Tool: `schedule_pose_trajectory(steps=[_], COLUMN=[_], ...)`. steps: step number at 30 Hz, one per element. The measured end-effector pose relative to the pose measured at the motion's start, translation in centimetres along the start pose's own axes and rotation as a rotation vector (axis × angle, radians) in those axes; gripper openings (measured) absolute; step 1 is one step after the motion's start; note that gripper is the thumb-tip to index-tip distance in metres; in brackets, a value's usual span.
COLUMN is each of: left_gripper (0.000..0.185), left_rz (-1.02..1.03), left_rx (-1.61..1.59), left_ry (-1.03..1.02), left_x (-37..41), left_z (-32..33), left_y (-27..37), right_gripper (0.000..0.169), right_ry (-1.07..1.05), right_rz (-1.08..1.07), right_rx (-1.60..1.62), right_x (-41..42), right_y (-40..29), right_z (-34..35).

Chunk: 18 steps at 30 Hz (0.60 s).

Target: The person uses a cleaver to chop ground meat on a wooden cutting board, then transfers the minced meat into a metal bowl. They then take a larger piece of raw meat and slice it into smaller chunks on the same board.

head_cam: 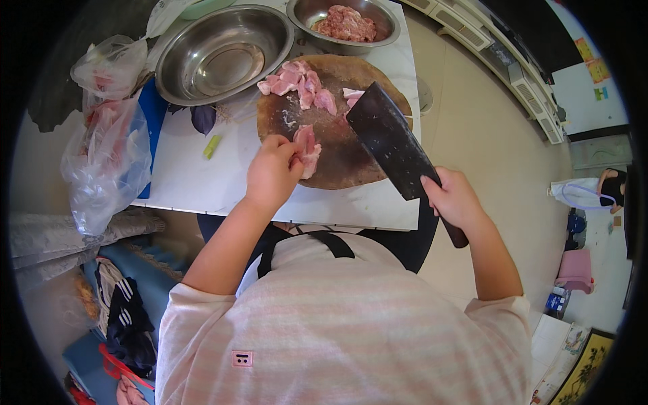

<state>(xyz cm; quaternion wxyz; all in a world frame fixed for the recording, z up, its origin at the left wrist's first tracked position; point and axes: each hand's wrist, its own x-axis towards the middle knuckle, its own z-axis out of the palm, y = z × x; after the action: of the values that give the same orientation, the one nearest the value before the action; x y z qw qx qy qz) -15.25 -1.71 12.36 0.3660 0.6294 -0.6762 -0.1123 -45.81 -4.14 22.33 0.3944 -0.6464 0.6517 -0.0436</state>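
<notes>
My left hand pinches a piece of raw meat on the near left of a round wooden chopping board. In my right hand is a dark-bladed cleaver, gripped where blade and handle meet. Its blade slants across the board's right side, the far end partly covering some pale meat. Whether the blade touches the board I cannot tell. A cluster of raw meat chunks lies at the board's far left, beyond my left hand.
Beyond the board stand a wide steel basin and a steel bowl with minced meat. Plastic bags of meat occupy the table's left edge. A green stalk piece lies nearby. Another person is far right.
</notes>
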Motion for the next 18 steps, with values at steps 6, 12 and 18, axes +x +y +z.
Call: schedule_pose_trajectory(steps=[6,12,18], left_gripper=[0.02,0.025,0.026], left_rz=[0.268,0.255,0.271], left_rx=[-0.026,0.018,-0.025], left_ry=[0.172,0.181,0.164], left_x=[-0.3,-0.6,0.1], left_z=[0.8,3.1,3.4], left_y=[1.2,-0.7,-1.0], right_gripper=[0.022,0.02,0.021], right_ry=[0.188,0.15,0.089], right_rz=[-0.538,-0.699,-0.768], right_rx=[-0.341,-0.649,-0.67], right_x=[-0.8,1.3,4.8], right_y=[-2.6,-4.8,-9.1], right_z=[2.0,3.3,5.3])
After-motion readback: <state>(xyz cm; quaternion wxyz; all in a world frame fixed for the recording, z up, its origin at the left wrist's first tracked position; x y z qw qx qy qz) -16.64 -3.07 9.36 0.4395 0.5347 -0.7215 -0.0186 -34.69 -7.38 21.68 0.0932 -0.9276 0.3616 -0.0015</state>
